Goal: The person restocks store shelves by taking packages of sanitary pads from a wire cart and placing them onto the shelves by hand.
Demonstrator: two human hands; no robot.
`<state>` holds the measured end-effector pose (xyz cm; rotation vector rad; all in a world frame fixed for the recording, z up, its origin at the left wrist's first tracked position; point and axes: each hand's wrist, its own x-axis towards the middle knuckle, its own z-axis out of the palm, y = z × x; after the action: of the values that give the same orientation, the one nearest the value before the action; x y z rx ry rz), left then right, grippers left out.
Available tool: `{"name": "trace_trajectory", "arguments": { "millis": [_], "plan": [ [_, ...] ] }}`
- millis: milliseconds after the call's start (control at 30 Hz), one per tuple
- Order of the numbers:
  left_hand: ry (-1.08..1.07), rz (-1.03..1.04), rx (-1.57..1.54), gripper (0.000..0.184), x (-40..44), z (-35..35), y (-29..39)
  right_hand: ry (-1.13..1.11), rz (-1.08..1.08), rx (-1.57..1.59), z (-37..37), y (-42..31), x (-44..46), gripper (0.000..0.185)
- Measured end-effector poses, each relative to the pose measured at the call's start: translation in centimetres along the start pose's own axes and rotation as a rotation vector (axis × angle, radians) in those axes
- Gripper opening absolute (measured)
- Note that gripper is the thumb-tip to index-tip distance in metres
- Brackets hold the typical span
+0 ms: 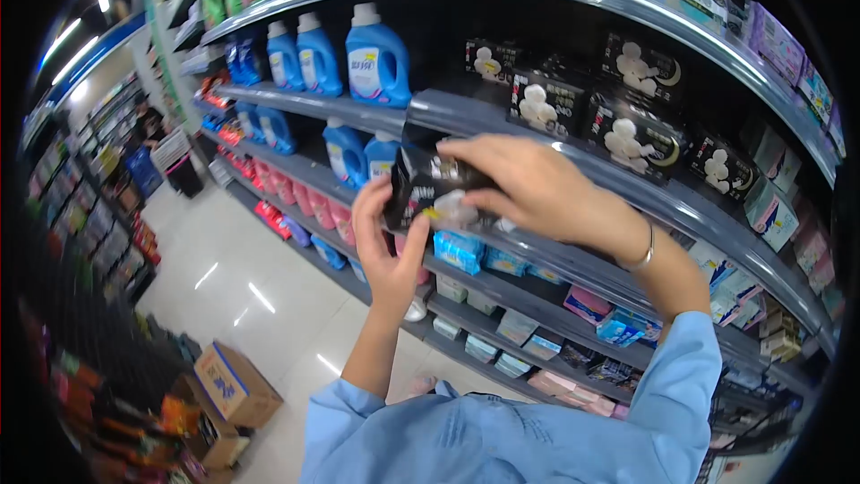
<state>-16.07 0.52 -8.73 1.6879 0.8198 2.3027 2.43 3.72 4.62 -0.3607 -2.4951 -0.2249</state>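
Note:
Between my two hands is a black package with white flower-like shapes, slightly blurred, in front of the shelf edge. My left hand grips its left end, thumb on the near face and fingers round the side. My right hand holds it from the right, fingers over the top and thumb on the front. Similar black packages with white cotton prints stand on the shelf behind and to the right. Blue detergent bottles stand on the same shelf unit to the left.
The shelf's curved grey edge runs behind my hands. Lower shelves hold blue packs and pink bottles. An open cardboard box sits on the floor at lower left. A person stands far down the aisle near a white basket.

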Motion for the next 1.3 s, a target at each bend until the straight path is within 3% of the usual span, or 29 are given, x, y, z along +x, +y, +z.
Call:
{"name": "trace_trajectory", "arguments": {
  "millis": [67, 267, 367, 500, 600, 733, 767, 867, 967, 1100, 1200, 1233, 1300],
  "plan": [
    [-0.011, 0.089, 0.139, 0.049, 5.9, 0.3, -2.5, -0.007, 0.052, -0.101, 0.0, 3.1, 4.8, 0.044],
    [-0.302, -0.016, 0.079, 0.066, 18.3, 3.9, -13.7, -0.060, 0.308, -0.311, 1.6, 14.9, 12.6, 0.047],
    [-0.383, -0.032, 0.119, 0.068, 21.4, 6.7, -18.2, -0.203, 0.573, -0.380, 1.6, 18.4, 13.5, 0.048],
    [-0.654, -0.354, -0.004, 0.066, 23.8, 9.0, -21.1, -0.439, 0.842, -0.339, 1.6, 21.3, 14.3, 0.051],
    [-0.772, -0.289, 0.060, 0.067, 24.2, 10.0, -22.9, -0.476, 0.781, -0.389, 2.1, 23.6, 12.5, 0.048],
    [-0.762, -0.376, 0.015, 0.076, 24.0, 11.3, -22.4, -0.474, 0.780, -0.550, 1.9, 23.4, 11.9, 0.051],
    [-0.781, -0.359, 0.128, 0.083, 23.8, 12.1, -23.1, -0.476, 0.761, -0.580, 1.8, 23.5, 11.7, 0.051],
    [-0.947, -0.390, -0.251, 0.090, 23.5, 13.9, -25.9, -0.475, 0.706, -0.679, 1.9, 24.0, 11.3, 0.051],
    [-1.016, -0.353, -0.256, 0.094, 24.1, 13.4, -25.3, -0.457, 0.603, -0.784, 2.5, 25.2, 10.4, 0.052],
    [-0.998, -0.516, -0.398, 0.081, 24.4, 12.7, -23.3, -0.433, 0.775, -0.742, 1.5, 21.4, 11.7, 0.052],
    [-0.957, -0.638, -0.445, 0.073, 24.3, 12.9, -22.2, -0.283, 0.528, -0.921, 0.1, 17.4, 10.5, 0.041],
    [-0.995, -0.604, -0.429, 0.080, 24.4, 13.0, -22.1, -0.200, 0.457, -0.947, -0.5, 15.6, 9.9, 0.034],
    [-1.045, -0.558, -0.430, 0.084, 25.1, 12.9, -22.8, -0.084, 0.135, -1.094, -3.1, 11.5, 8.0, 0.024]
  ]
}}
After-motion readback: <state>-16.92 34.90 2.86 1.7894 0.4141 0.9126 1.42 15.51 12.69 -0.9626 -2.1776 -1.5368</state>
